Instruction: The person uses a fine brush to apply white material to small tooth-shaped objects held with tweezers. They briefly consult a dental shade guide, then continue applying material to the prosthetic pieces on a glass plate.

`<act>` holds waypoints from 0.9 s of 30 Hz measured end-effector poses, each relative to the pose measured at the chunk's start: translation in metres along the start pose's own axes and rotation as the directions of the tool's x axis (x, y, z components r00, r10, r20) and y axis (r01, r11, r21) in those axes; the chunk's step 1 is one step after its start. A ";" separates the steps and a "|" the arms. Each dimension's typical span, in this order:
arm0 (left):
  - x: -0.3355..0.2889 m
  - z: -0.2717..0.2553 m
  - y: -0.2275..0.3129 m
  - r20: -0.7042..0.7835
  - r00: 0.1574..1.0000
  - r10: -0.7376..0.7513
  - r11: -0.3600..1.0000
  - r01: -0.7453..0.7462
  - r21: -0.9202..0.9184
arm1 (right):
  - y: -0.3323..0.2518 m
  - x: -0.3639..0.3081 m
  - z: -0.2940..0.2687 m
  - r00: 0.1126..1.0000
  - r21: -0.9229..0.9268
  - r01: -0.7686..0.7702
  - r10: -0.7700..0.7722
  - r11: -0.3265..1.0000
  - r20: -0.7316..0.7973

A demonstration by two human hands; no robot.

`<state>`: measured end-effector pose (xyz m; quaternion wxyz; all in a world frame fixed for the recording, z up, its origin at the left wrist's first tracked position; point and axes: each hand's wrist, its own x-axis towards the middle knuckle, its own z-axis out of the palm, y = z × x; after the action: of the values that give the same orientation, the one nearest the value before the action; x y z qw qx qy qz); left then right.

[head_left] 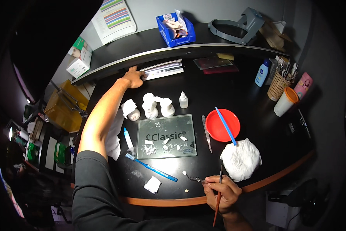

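Observation:
My left arm stretches across the black desk. My left hand lies at the back beside a stack of papers, fingers spread, its thumb near their edge. Near the front edge, my right hand is closed around curved metal tweezers and a thin paintbrush with a reddish-brown handle. A tiny white piece sits at the tweezers' tip. Another small cream piece lies on the desk close by. Ahead is a glass slab bearing several white lumps and powder smears.
Behind the slab stand white bottles and a dropper bottle. A syringe and blue toothbrush lie left; a spatula, red bowl, blue stick and crumpled white tissue are right.

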<state>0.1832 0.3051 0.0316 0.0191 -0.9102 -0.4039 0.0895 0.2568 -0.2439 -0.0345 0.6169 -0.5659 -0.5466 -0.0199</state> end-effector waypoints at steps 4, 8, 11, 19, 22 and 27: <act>0.016 0.007 -0.003 -0.123 0.987 0.101 0.994 -0.104 -0.017 | -0.004 -0.002 0.001 1.000 -0.041 0.003 -0.004 0.999 -0.008; 0.018 0.012 -0.006 -0.132 0.962 0.239 0.970 -0.230 0.084 | -0.005 0.001 0.003 0.999 -0.072 0.036 -0.036 0.997 -0.002; 0.008 0.012 -0.004 -0.134 0.916 0.377 0.915 -0.347 0.207 | -0.004 0.003 0.003 1.000 -0.077 0.025 -0.026 0.997 -0.010; -0.054 -0.005 -0.013 -0.428 0.668 0.609 0.768 -0.632 0.106 | -0.002 0.002 0.003 1.000 -0.035 0.025 -0.026 0.999 -0.017; -0.064 -0.008 -0.016 -0.567 0.591 0.574 0.776 -0.613 0.148 | -0.004 0.003 0.002 1.000 -0.043 0.016 -0.017 0.999 -0.016; -0.056 0.002 -0.017 -0.694 0.626 0.357 0.808 -0.580 -0.108 | -0.005 0.000 0.003 1.000 -0.052 0.001 -0.001 0.999 -0.004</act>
<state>0.1333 0.2749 0.0397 -0.0165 -0.9476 -0.1259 -0.2932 0.2522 -0.2437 -0.0318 0.6032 -0.5815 -0.5448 -0.0356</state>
